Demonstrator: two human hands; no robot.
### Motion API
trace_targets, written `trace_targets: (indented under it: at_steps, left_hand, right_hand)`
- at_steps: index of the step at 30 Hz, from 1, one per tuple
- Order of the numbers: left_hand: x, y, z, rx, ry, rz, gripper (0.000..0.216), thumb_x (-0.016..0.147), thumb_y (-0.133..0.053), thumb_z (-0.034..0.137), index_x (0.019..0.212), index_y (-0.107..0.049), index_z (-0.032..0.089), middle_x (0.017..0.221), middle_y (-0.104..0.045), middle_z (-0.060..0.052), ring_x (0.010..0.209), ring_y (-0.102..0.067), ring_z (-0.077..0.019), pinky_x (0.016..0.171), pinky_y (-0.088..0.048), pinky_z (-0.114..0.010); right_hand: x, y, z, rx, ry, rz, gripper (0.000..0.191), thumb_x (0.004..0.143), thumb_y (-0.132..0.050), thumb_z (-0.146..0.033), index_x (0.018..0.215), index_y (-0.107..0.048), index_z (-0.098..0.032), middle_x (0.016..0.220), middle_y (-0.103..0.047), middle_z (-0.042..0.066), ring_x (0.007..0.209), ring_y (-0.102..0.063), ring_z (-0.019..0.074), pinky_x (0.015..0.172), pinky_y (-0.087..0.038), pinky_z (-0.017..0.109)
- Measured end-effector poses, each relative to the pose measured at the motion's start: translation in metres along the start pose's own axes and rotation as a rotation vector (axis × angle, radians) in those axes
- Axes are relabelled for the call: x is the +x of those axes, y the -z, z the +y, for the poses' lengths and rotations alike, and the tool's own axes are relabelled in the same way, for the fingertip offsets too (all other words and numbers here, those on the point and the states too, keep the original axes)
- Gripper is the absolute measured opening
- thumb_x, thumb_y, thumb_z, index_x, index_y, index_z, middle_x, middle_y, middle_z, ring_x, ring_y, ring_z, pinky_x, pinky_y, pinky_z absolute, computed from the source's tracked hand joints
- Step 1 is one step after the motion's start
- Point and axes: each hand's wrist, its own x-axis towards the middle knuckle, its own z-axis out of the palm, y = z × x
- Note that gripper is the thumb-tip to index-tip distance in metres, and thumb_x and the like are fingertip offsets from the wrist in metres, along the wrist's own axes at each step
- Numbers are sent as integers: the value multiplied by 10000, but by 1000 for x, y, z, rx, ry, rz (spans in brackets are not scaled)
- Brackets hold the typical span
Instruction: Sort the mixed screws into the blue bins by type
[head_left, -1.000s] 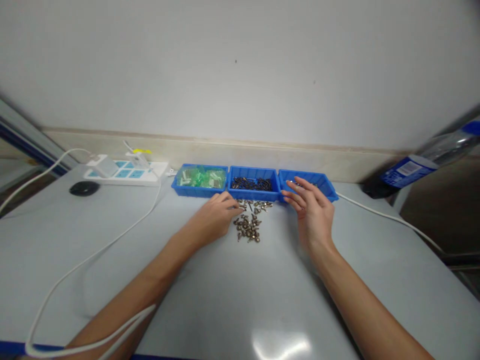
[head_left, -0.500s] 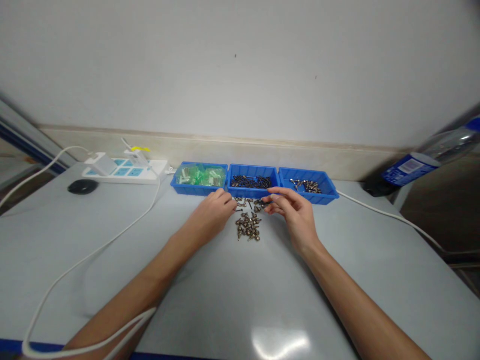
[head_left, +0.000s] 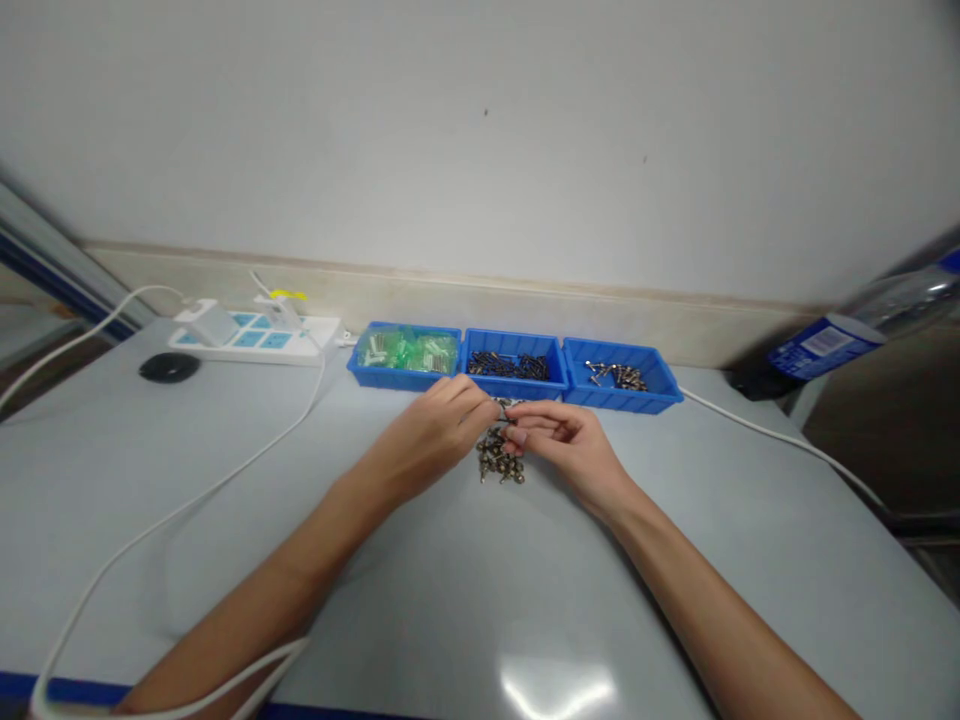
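My left hand (head_left: 448, 430) and my right hand (head_left: 571, 447) almost meet over a pile of small metal screws (head_left: 496, 464) on the table. My right thumb and fingers pinch a thin dark screw (head_left: 505, 416) that shows in the gap between the hands. The fingers of my left hand are curled together at its other end; what they hold is hidden. Behind the hands stands the middle blue bin (head_left: 517, 388) of dark screws (head_left: 510, 366). To its right, another blue bin (head_left: 637, 402) contains shiny screws (head_left: 626, 377).
A left blue bin (head_left: 397, 380) holds green-tinted plastic bags (head_left: 409, 350). Farther left are a white power strip (head_left: 300, 345), a black mouse (head_left: 169, 368) and a white cable (head_left: 217, 480) crossing my left forearm. A bottle (head_left: 817, 348) leans at the right by the wall.
My right hand has moved left and nearer to me, and my left hand has moved right, so they come together over the screws. The view has shifted slightly.
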Motion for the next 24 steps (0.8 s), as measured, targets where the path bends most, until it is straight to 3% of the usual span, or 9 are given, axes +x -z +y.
trace_targets:
  at_steps: [5, 8, 12, 18, 24]
  left_hand:
    - [0, -13, -4, -46, 31, 47, 194, 1013, -437, 192, 1002, -612, 110, 941, -642, -82, 905, -540, -211, 851, -477, -346]
    - [1, -25, -8, -22, 90, 15, 207, 988, -466, 143, 1147, -588, 95, 1049, -649, -102, 982, -540, -229, 903, -471, -365]
    - [6, -35, -7, 38, 38, -81, 282, 970, -461, 100, 1217, -588, 152, 1104, -640, -94, 1004, -527, -244, 867, -467, -376]
    - [16, -37, -2, 123, 6, -124, 172, 975, -493, 171, 1042, -651, 155, 1066, -619, -110, 983, -522, -258, 828, -440, -378]
    - [18, -39, -5, 123, 30, -131, 141, 975, -476, 144, 956, -616, 140, 1038, -609, -103, 922, -519, -226, 814, -434, -343]
  right_hand:
    - [3, 0, -4, 51, -30, 41, 215, 685, -855, -312, 859, -777, -213, 723, -754, 34, 649, -693, 155, 695, -558, 306]
    - [8, 3, -8, 67, 36, 126, 311, 704, -842, -285, 1000, -763, -230, 955, -776, 61, 834, -722, 189, 852, -549, 355]
    - [12, 7, -11, 106, 143, 232, 489, 732, -810, -270, 1202, -677, -288, 1274, -680, 70, 1104, -672, 241, 1016, -479, 428]
    - [6, 12, -14, 66, 126, 252, 430, 769, -753, -287, 1190, -663, -270, 1223, -701, 80, 950, -703, 217, 901, -535, 405]
    - [7, 16, -13, 113, 114, 241, 403, 758, -757, -267, 1153, -678, -258, 1178, -718, 76, 831, -691, 172, 780, -540, 331]
